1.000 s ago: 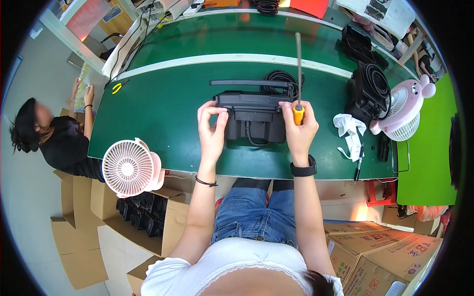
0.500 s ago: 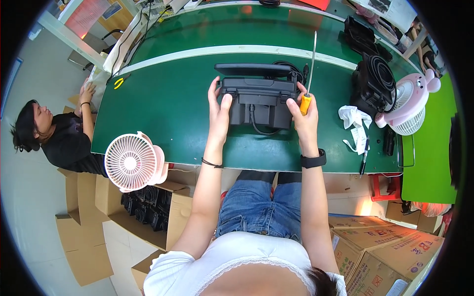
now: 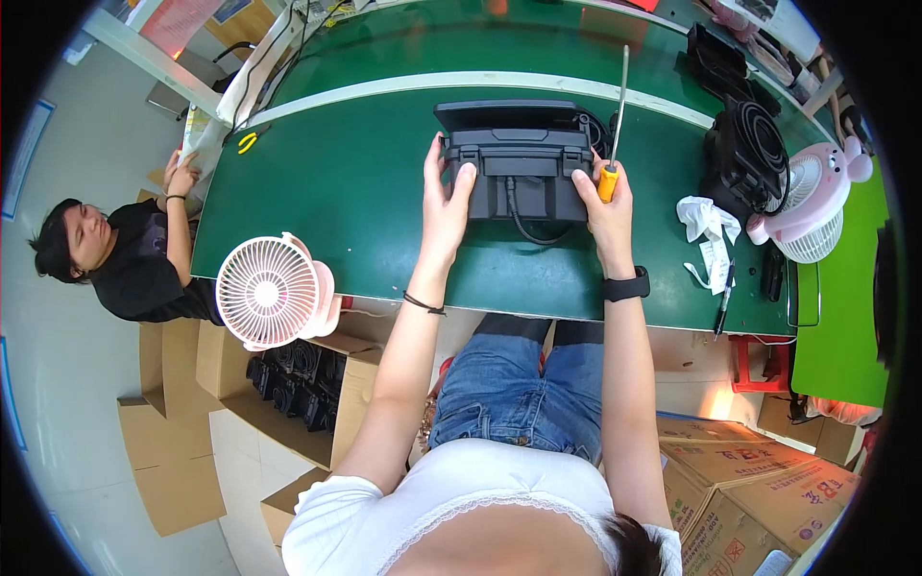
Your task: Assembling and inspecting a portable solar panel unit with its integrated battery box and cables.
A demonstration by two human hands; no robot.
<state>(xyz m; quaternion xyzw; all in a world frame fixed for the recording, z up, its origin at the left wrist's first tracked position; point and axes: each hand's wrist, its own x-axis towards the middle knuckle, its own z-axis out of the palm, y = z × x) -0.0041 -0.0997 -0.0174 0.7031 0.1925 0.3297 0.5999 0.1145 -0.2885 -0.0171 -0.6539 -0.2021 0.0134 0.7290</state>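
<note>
A black plastic box (image 3: 523, 173) with latches along its near face is held between my two hands, over the green workbench. A flat dark panel (image 3: 509, 116) stands along its far top side. From the near face a short black cable (image 3: 519, 213) loops down. My left hand (image 3: 448, 204) grips the box's left end, thumb on the near face. My right hand (image 3: 609, 213) holds the right end. Tucked in that same hand is a screwdriver (image 3: 609, 180) with a yellow handle, its long shaft pointing away from me. Part of a black cable (image 3: 603, 130) shows behind the box.
A pink fan (image 3: 267, 292) stands at the bench's left edge, yellow-handled pliers (image 3: 249, 142) beyond. On the right are another black box (image 3: 725, 178) with coiled cable, a pink fan (image 3: 816, 197), crumpled white paper (image 3: 709, 223) and a pen (image 3: 724, 300). A person (image 3: 144, 254) is at left.
The view has shifted slightly, so everything sits higher and further right. The box's upper panel shows a little more of its face. Both hands keep their hold.
</note>
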